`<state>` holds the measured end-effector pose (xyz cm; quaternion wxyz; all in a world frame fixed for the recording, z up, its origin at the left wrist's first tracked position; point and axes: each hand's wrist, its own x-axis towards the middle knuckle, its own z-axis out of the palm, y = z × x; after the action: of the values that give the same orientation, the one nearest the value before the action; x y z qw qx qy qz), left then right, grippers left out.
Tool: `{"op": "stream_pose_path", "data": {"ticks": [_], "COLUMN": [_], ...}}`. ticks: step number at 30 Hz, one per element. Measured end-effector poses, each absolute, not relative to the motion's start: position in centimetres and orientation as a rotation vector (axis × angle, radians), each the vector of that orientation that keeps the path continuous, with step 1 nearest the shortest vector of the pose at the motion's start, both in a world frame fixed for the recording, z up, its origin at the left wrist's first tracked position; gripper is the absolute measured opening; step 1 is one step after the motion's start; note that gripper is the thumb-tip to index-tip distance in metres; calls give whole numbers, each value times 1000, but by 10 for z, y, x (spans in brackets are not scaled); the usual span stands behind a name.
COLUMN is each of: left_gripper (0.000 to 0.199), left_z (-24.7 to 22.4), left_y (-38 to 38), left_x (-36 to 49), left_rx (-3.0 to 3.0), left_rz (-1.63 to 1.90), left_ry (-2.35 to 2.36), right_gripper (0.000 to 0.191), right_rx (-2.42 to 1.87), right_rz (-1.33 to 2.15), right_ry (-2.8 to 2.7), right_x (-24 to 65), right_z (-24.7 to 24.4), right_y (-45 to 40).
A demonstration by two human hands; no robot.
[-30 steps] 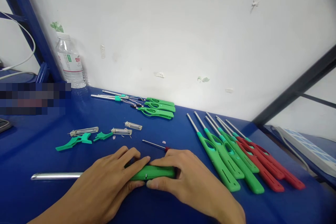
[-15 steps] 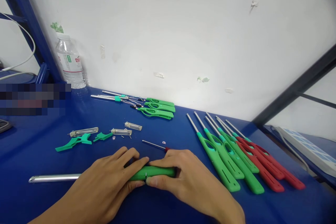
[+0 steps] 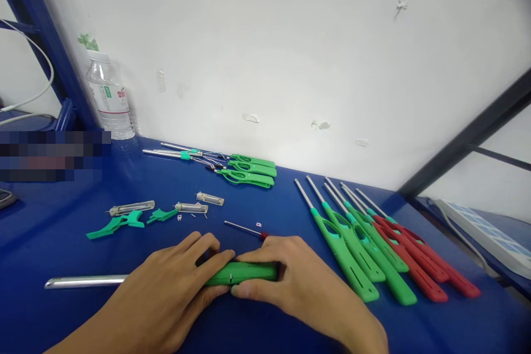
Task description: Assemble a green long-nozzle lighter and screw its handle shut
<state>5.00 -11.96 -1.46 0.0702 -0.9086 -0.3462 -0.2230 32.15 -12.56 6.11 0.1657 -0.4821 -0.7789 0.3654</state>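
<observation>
In the lower middle of the frame, a green lighter (image 3: 249, 271) lies crosswise just above or on the blue tabletop (image 3: 257, 326); which of the two, I cannot tell. The left hand (image 3: 176, 271) covers its middle, fingers bent over the top and thumb pressed along the near edge, while the lighter's metal tube (image 3: 85, 282) sticks out toward the lower left. The right hand (image 3: 305, 279) grips the handle's other end, its thumb on the near side and its fingers along the far side; the two hands nearly meet. Just beyond the right hand lies a screwdriver (image 3: 244, 229), its red end partly hidden by that hand, with a small pale part (image 3: 259, 224) near it. Left of centre are three clear tanks (image 3: 191, 208) and teal plastic pieces (image 3: 118, 225). Against the wall, farther back, three green handles (image 3: 251, 178) lie wired to metal tubes. At the right, green lighters (image 3: 346, 257) and red lighters (image 3: 431, 290) are laid side by side, tubes pointing up the frame. A water bottle (image 3: 111, 102) stands at the upper left.
</observation>
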Motion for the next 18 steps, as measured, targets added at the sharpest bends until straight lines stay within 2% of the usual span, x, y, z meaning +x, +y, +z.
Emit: {"op": "stream_pose_path", "data": {"ticks": [13, 18], "left_gripper": [46, 43], "left_z": [3, 2], "left_y": [-122, -124], "left_x": [73, 72], "left_rx": [-2711, -2700], "left_rz": [-809, -797], "left_ry": [-1227, -1228], "right_gripper": [12, 9], "right_rx": [-1394, -1411], "right_rz": [1066, 1043], "right_ry": [-2221, -2219], "right_x": [321, 321], "right_z": [64, 62], "right_y": [-126, -125]}}
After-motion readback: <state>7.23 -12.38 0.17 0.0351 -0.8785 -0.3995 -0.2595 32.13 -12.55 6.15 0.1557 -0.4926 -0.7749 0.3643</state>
